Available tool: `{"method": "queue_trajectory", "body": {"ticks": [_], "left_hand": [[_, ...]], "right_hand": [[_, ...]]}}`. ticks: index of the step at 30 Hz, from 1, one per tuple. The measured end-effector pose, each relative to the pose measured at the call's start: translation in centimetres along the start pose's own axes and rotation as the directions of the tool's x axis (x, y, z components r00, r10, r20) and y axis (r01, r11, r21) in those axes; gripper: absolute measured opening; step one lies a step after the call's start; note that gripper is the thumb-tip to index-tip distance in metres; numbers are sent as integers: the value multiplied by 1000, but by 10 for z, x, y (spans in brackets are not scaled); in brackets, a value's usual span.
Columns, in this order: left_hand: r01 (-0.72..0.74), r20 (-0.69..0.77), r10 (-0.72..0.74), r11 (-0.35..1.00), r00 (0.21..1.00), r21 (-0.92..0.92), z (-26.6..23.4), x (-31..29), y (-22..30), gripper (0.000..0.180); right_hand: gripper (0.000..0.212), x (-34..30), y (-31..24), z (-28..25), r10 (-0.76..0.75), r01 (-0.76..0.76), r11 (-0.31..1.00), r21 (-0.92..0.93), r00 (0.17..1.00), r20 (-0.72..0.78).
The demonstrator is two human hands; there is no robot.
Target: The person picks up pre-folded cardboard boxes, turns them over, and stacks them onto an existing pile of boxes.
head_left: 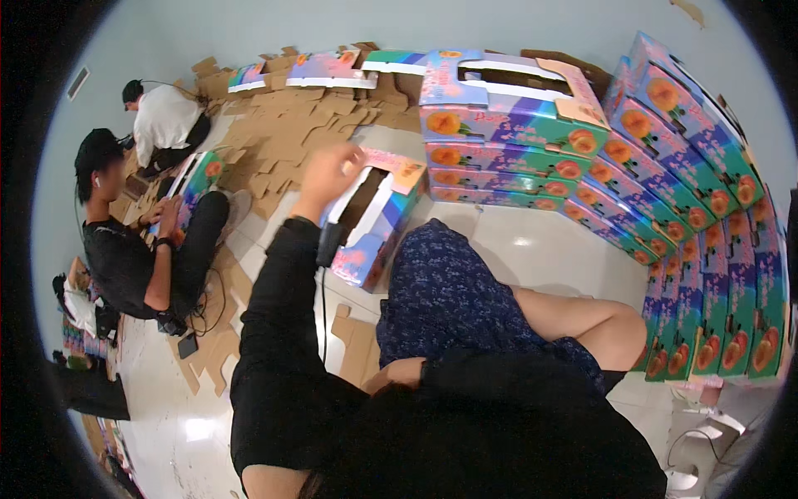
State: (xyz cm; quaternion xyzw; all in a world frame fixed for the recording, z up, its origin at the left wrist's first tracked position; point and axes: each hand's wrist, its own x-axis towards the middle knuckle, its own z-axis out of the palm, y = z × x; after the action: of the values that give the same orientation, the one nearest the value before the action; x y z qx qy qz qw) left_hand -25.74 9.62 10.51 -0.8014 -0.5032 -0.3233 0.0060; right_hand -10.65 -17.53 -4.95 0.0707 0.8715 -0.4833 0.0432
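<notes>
Fingers [352,155] of the left hand [323,179] are curled and blurred, thumb and fingertips close together at the far left edge of a printed carton [376,230]; whether they grip it, I cannot tell. The right hand cannot be made out. Well right of the fingers curves a bank of stacked cartons [665,137], the largest thing around. Beyond and left of them, flat brown cardboard pieces [278,137] overlap on the floor. Beyond and to their right rises a shorter stack [511,129]; its top carton has a long opening, dark inside, contents unclear. Just below and right of the fingers, the printed carton rests on the floor, its long axis running obliquely from a bluish near end, lower left, to an orange flap [406,176] at the far right. Its slot [362,205] faces upward along that axis, showing a dark brown interior.
</notes>
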Motion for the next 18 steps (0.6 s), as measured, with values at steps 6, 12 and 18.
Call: {"method": "queue_trajectory", "body": {"ticks": [6, 12, 18], "left_hand": [[-296, 6, 301, 942, 954, -156, 75, -24, 54, 9], [-177, -196, 150, 976, 969, -126, 82, -16, 117, 11], [76, -229, -147, 953, 962, -293, 114, -15, 136, 18]], "right_hand": [[32, -99, -13, -79, 29, 70, 934, 350, 963, -269], [50, -131, -16, -114, 626, 86, 562, 823, 606, -491], [41, -94, -18, -112, 619, 257, 505, 824, 557, -554]]}}
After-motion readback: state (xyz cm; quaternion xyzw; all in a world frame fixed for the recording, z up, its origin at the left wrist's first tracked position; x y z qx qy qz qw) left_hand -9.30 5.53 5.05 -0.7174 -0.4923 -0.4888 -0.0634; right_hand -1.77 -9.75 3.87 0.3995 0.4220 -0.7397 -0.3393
